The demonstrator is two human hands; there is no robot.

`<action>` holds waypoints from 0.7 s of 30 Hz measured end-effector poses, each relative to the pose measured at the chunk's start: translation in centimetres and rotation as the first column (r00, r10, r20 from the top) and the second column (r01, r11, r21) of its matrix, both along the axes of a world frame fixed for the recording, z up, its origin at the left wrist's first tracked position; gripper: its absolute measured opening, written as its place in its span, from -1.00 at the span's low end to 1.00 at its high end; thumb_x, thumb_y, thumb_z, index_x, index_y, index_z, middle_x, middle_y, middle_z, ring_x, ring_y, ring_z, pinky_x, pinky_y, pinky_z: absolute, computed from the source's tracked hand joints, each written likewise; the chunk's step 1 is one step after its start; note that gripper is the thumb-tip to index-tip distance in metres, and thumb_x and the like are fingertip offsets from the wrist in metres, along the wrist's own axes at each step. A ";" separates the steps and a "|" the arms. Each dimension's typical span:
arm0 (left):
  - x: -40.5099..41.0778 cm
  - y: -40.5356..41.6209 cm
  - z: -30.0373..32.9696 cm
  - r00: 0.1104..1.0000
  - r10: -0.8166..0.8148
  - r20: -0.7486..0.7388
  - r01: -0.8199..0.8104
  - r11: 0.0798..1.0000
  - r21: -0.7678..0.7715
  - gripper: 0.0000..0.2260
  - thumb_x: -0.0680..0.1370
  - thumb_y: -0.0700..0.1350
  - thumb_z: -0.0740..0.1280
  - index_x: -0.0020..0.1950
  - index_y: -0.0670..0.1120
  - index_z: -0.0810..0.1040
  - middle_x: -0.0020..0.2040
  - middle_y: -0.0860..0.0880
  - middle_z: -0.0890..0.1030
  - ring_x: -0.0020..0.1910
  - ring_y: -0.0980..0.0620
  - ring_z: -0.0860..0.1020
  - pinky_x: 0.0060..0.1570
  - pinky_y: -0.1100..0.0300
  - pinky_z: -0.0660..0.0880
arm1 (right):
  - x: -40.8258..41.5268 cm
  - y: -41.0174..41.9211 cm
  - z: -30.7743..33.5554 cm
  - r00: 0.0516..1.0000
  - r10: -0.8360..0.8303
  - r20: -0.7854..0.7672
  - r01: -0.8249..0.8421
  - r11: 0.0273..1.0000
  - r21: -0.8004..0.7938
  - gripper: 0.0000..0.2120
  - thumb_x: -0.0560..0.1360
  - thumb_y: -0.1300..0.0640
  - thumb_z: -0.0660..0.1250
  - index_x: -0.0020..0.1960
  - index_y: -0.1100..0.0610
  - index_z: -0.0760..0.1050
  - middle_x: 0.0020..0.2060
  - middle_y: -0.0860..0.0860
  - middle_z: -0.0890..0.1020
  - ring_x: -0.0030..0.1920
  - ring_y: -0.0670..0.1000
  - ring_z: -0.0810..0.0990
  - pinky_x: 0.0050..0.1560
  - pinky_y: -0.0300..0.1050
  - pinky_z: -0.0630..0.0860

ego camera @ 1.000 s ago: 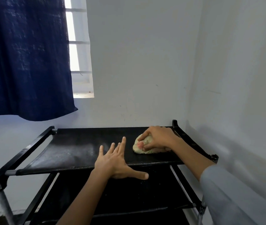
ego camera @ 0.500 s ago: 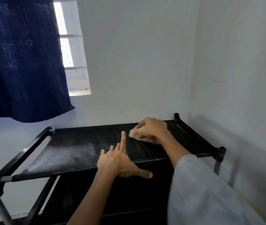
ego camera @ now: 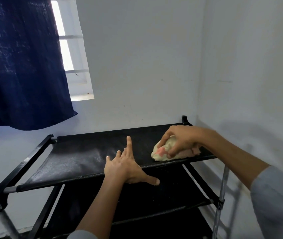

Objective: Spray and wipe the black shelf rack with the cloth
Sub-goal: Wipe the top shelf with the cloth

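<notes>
The black shelf rack (ego camera: 78, 159) stands in a room corner, its top fabric shelf tilted slightly down to the right. A bunched cream cloth (ego camera: 163, 151) with a pink patch lies on the right part of that top shelf. My right hand (ego camera: 180, 139) grips the cloth from above, fingers curled over it. My left hand (ego camera: 125, 167) rests flat on the front edge of the top shelf near the middle, fingers spread and straight, thumb out to the right. No spray bottle is in view.
White walls (ego camera: 146, 66) close in behind and on the right of the rack. A dark blue curtain (ego camera: 21, 66) hangs over a window (ego camera: 70, 54) at the upper left. Lower black shelves (ego camera: 154, 197) sit under the top one, with metal posts (ego camera: 221, 195) at the corners.
My right hand has dragged the cloth from the middle back of the top shelf toward the right front edge. My left hand has stayed pressed on the front edge.
</notes>
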State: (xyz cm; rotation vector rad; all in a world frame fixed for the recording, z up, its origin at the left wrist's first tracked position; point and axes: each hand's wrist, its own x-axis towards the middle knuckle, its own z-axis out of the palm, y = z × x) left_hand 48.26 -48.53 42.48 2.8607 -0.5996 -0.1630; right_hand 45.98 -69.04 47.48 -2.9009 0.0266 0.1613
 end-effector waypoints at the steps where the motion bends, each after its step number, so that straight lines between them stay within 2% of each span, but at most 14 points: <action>1: 0.0 -0.1 0.0 1.000 -0.005 0.007 0.005 1.000 0.008 0.36 0.08 0.48 0.41 0.43 0.04 -0.54 0.56 -0.08 0.07 0.54 -0.05 0.02 0.49 -0.15 -0.07 | 0.4 -0.6 -0.4 0.999 -0.034 0.028 0.034 0.999 -0.012 -0.63 0.21 -0.14 0.53 -0.09 -0.49 0.51 0.09 -0.22 0.55 0.05 -0.08 0.54 0.12 -0.02 0.53; 3: 0.1 -0.2 -0.2 1.000 -0.014 0.027 0.013 1.000 0.027 0.36 0.09 0.49 0.40 0.42 0.03 -0.55 0.56 -0.08 0.08 0.54 -0.06 0.03 0.49 -0.15 -0.07 | 1.2 -1.6 -1.2 0.990 -0.111 0.084 0.113 0.994 -0.009 -0.62 0.19 -0.16 0.51 -0.09 -0.51 0.50 0.09 -0.22 0.56 0.06 -0.07 0.54 0.10 -0.03 0.51; 7: 0.1 -0.4 -0.4 0.999 -0.019 0.042 0.017 0.999 0.038 0.35 0.09 0.50 0.39 0.41 0.04 -0.56 0.55 -0.09 0.10 0.54 -0.06 0.04 0.48 -0.15 -0.08 | 3.2 -1.8 -1.3 0.954 -0.232 0.189 0.237 0.972 -0.002 -0.63 0.31 -0.09 0.51 0.08 -0.31 0.57 0.03 -0.16 0.58 -0.03 -0.06 0.51 -0.04 -0.14 0.40; 10: 0.1 -0.4 -0.2 0.999 -0.009 0.034 0.008 0.999 0.032 0.35 0.09 0.48 0.40 0.42 0.06 -0.55 0.55 -0.09 0.10 0.53 -0.06 0.08 0.48 -0.15 -0.09 | 6.2 -0.3 -1.3 0.851 -0.468 0.237 0.428 0.881 0.203 -0.70 0.33 -0.04 0.50 0.05 -0.13 0.63 -0.05 -0.13 0.63 0.00 -0.01 0.57 -0.04 -0.16 0.41; 12: -0.1 -0.4 -0.1 0.999 0.001 0.032 -0.001 1.000 0.015 0.35 0.09 0.48 0.41 0.43 0.06 -0.54 0.55 -0.09 0.10 0.53 -0.06 0.09 0.47 -0.14 -0.09 | 7.9 1.7 -1.7 0.785 -0.539 0.304 0.509 0.842 0.180 -0.74 0.33 -0.01 0.49 -0.01 0.02 0.63 -0.08 -0.04 0.66 -0.07 0.02 0.58 -0.14 -0.18 0.40; 14: -0.3 -0.3 0.1 0.999 0.007 0.035 -0.007 1.000 -0.002 0.35 0.09 0.47 0.42 0.45 0.04 -0.51 0.55 -0.07 0.11 0.52 -0.05 0.11 0.48 -0.14 -0.07 | 8.5 3.7 -2.1 0.822 -0.468 0.325 0.452 0.883 0.128 -0.72 0.38 -0.09 0.46 0.02 0.03 0.62 -0.09 -0.02 0.65 -0.10 0.01 0.56 -0.19 -0.17 0.36; 16: -0.3 -0.2 0.0 0.999 0.003 0.048 -0.002 1.000 -0.019 0.36 0.09 0.47 0.41 0.46 0.00 -0.49 0.55 -0.05 0.13 0.52 -0.04 0.10 0.48 -0.15 -0.04 | 7.5 5.1 -2.0 0.926 -0.288 0.244 0.276 0.958 0.082 -0.66 0.40 -0.16 0.43 0.13 -0.10 0.60 0.01 -0.06 0.64 0.04 0.00 0.57 -0.09 -0.14 0.36; 18: -0.2 -0.1 -0.1 0.998 -0.009 0.059 0.011 0.999 -0.032 0.36 0.08 0.50 0.38 0.46 -0.02 -0.49 0.55 -0.02 0.13 0.53 -0.03 0.08 0.48 -0.15 -0.03 | 4.2 5.9 -1.4 0.981 -0.112 0.160 0.113 0.994 0.005 -0.63 0.39 -0.17 0.44 0.19 -0.24 0.54 0.10 -0.12 0.61 0.12 -0.01 0.54 -0.02 -0.12 0.33; 19: -0.3 0.0 -0.2 0.998 -0.013 0.065 0.016 0.999 -0.040 0.37 0.06 0.53 0.35 0.47 -0.02 -0.48 0.55 -0.01 0.13 0.53 -0.02 0.08 0.48 -0.15 -0.02 | 2.6 5.8 -1.1 0.990 -0.055 0.132 0.060 0.998 -0.036 -0.61 0.38 -0.17 0.45 0.19 -0.28 0.52 0.10 -0.14 0.60 0.08 -0.03 0.54 -0.02 -0.11 0.32; 21: -0.4 0.3 -0.2 0.997 -0.024 0.078 0.029 0.997 -0.068 0.35 0.03 0.60 0.26 0.49 0.00 -0.43 0.54 -0.01 0.16 0.53 -0.01 0.10 0.48 -0.14 -0.02 | -0.1 5.1 -0.4 0.995 -0.003 0.097 0.010 0.998 -0.069 -0.58 0.35 -0.16 0.47 0.18 -0.34 0.50 0.00 -0.17 0.57 -0.11 -0.09 0.52 -0.05 -0.12 0.34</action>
